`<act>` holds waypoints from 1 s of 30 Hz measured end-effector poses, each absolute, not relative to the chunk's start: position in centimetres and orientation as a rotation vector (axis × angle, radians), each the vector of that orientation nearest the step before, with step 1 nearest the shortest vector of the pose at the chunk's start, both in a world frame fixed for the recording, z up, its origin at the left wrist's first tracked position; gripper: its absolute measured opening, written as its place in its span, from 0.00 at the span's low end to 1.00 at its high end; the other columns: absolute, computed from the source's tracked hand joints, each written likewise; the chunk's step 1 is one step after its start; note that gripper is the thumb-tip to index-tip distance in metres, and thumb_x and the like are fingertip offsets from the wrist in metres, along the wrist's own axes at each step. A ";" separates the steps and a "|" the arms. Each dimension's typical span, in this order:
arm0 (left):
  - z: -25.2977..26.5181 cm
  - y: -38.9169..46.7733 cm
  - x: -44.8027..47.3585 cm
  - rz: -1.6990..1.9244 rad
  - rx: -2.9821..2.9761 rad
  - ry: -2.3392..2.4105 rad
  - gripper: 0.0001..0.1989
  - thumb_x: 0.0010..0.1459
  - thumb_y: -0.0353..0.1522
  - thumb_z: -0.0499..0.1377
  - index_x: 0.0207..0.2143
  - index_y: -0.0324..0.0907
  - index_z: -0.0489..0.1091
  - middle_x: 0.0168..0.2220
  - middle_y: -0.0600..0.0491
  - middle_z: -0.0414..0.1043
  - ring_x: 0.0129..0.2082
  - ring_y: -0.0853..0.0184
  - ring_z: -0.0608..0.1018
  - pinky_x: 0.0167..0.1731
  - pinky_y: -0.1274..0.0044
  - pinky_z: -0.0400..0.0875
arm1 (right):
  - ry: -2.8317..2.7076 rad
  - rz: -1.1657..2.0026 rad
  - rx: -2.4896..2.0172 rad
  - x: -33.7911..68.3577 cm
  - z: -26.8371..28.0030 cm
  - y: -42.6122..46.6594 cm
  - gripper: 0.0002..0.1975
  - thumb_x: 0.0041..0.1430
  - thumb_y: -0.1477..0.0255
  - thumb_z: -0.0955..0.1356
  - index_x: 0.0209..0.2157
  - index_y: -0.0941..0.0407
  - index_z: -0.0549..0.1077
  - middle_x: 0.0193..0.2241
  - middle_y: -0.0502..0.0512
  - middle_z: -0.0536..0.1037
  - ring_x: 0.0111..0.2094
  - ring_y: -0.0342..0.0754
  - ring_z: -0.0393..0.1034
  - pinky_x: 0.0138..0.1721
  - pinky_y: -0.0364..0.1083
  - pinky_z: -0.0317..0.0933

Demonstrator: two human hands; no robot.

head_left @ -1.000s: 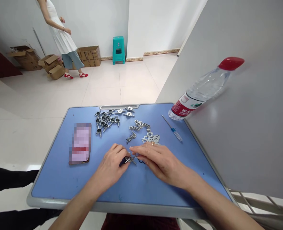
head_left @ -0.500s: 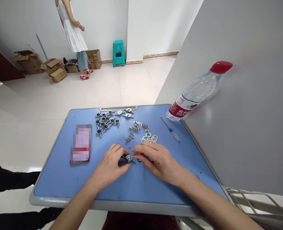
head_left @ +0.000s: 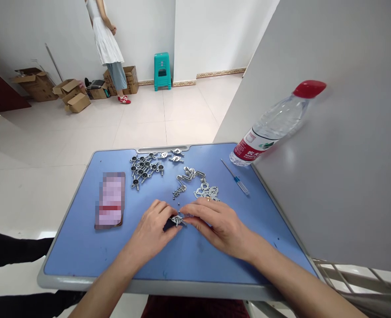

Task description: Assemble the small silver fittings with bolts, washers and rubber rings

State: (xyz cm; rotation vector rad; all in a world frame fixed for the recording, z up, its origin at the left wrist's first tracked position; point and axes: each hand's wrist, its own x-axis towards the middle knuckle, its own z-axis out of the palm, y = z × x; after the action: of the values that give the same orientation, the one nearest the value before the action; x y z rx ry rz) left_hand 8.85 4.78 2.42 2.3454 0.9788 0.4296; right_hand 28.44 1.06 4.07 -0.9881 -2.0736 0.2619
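Observation:
My left hand (head_left: 155, 224) pinches a small metal flanged part (head_left: 176, 220) between thumb and fingers, just above the blue table (head_left: 142, 260). Close on its right side, my right hand (head_left: 215, 223) has thumb and fingertips drawn together at the part's edge; whatever they may grip is too small to make out. Beyond the hands lie loose flat metal plates (head_left: 211, 191), a small heap of screws (head_left: 178, 192) and several metal pins with rings (head_left: 189, 173). Farther back sits a cluster of metal parts with black centres (head_left: 145, 167), beside a few flanged pieces (head_left: 176, 158).
A phone (head_left: 111, 198) lies at the left of the table. A screwdriver (head_left: 237, 179) and a water bottle (head_left: 264, 128) are at the right, beside a grey panel (head_left: 341, 168). A person (head_left: 107, 42), cardboard boxes (head_left: 77, 101) and a green stool (head_left: 162, 70) are beyond.
My right fingertips have shifted slightly, and the dark ring seen beside them is no longer visible. The person in the background has moved a little to the right. My left hand keeps its hold.

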 end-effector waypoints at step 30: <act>3.9 4.9 7.9 0.392 2.368 1.032 0.19 0.54 0.26 0.60 0.48 0.46 0.67 0.48 0.51 0.68 0.49 0.59 0.70 0.49 0.65 0.66 | -1.912 0.354 -1.222 29.5 5.6 1.1 0.10 0.66 0.75 0.60 0.46 0.56 0.68 0.25 0.49 0.74 0.25 0.44 0.68 0.30 0.43 0.63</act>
State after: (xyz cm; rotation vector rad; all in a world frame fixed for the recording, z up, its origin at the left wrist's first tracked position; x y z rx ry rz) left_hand 7.89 4.89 3.94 2.3683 1.0323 0.3921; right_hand 29.51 1.05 5.59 -1.2220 -1.9125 0.3544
